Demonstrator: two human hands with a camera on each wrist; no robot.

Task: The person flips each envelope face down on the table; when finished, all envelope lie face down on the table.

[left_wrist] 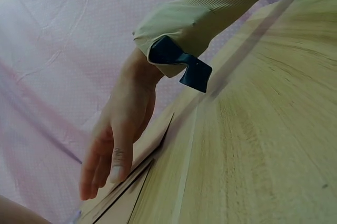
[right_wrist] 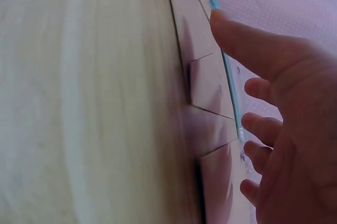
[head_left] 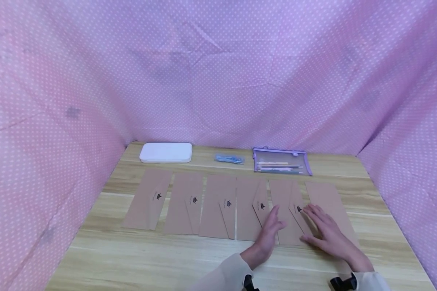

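Several brown paper envelopes lie in a row across the table, most with a flap bearing a small black crown. My left hand (head_left: 265, 237) is over the lower part of the neighbouring envelopes right of the middle, one of them a crown-marked envelope (head_left: 247, 210). In the left wrist view its fingers point down, relaxed, with nothing gripped. Above the gap between another crown-marked envelope (head_left: 282, 194) and the plain rightmost envelope (head_left: 325, 194) is my right hand (head_left: 329, 234), fingers spread. The right wrist view shows that hand's loosely bent fingers (right_wrist: 260, 129) holding nothing.
Along the back of the table (head_left: 131, 258) lie a white flat case (head_left: 166, 152), a small clear pack with blue contents (head_left: 229, 159) and a purple-edged zip pouch (head_left: 282, 157) with pens inside. Pink dotted cloth (head_left: 218, 81) hangs behind and at both sides.
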